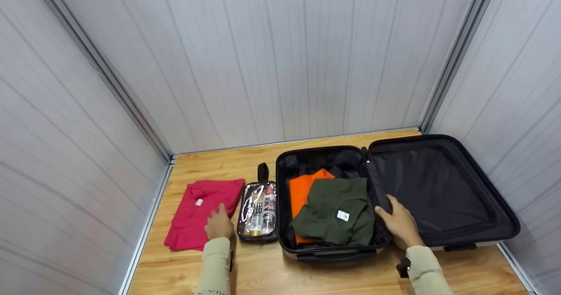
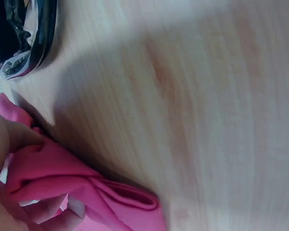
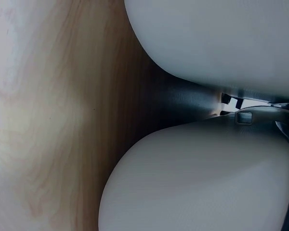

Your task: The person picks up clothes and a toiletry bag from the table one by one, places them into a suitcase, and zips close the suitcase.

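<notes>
A folded pinkish-red shirt (image 1: 199, 225) with a white label lies on the wood floor at left. My left hand (image 1: 219, 225) is at its right side; in the left wrist view its curled fingers (image 2: 21, 134) grip a fold of the shirt (image 2: 62, 166). An open black-lined suitcase (image 1: 333, 256) lies at right. My right hand (image 1: 401, 225) holds the dark inner edge between its two halves, thumb on the left side. Inside the left half, a folded dark green shirt (image 1: 337, 220) with a white label overlaps an orange garment (image 1: 300, 194).
A clear toiletry pouch (image 1: 257, 209) with black trim, marked TRAVEL, holds bottles between shirt and suitcase. The suitcase's lid half (image 1: 434, 190) lies opened to the right, near the right wall. Pale panel walls (image 1: 280, 67) enclose the floor on three sides.
</notes>
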Action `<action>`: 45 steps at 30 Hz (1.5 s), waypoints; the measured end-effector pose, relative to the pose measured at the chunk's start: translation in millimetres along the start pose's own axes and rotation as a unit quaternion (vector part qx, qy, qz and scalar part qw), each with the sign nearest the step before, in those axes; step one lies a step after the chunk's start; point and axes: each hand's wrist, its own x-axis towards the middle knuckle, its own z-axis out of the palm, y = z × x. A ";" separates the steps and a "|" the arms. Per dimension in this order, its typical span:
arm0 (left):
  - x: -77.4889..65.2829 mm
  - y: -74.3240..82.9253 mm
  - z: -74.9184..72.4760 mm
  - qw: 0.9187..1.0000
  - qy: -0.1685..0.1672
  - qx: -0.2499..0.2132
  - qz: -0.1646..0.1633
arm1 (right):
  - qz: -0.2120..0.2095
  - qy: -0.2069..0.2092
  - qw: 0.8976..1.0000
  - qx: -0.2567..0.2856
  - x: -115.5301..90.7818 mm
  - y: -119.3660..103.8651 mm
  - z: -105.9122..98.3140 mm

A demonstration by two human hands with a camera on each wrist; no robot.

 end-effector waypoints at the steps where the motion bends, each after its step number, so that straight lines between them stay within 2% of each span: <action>1: 0.0 -0.5 -0.1 1.000 -0.003 0.001 0.001 | 0.002 0.000 1.000 0.000 -0.1 0.2 0.0; 8: -0.4 -4.6 -0.1 1.000 -0.012 -0.005 0.025 | 0.009 0.002 1.000 0.004 0.5 0.9 0.0; 12: -0.7 -5.9 2.3 0.999 -0.022 0.006 0.037 | 0.004 0.001 1.000 -0.001 0.6 1.8 -0.4; 16: -0.4 -5.5 6.0 0.999 -0.028 0.023 0.031 | 0.004 -0.002 1.000 0.001 0.2 3.1 -1.0; 22: 0.6 -3.4 9.0 0.999 -0.020 0.035 0.026 | 0.006 -0.002 1.000 0.009 0.2 5.1 -1.5; 31: 0.8 -1.8 8.4 0.999 -0.013 0.032 0.022 | -0.003 -0.003 1.000 0.010 0.9 3.9 -1.9; 37: 1.6 -1.5 9.0 0.999 0.003 0.025 0.022 | -0.006 -0.001 1.000 0.010 1.2 3.5 -1.9; 45: 1.8 -5.0 4.8 0.999 -0.015 0.033 0.031 | -0.005 0.003 1.000 0.013 1.4 3.0 0.4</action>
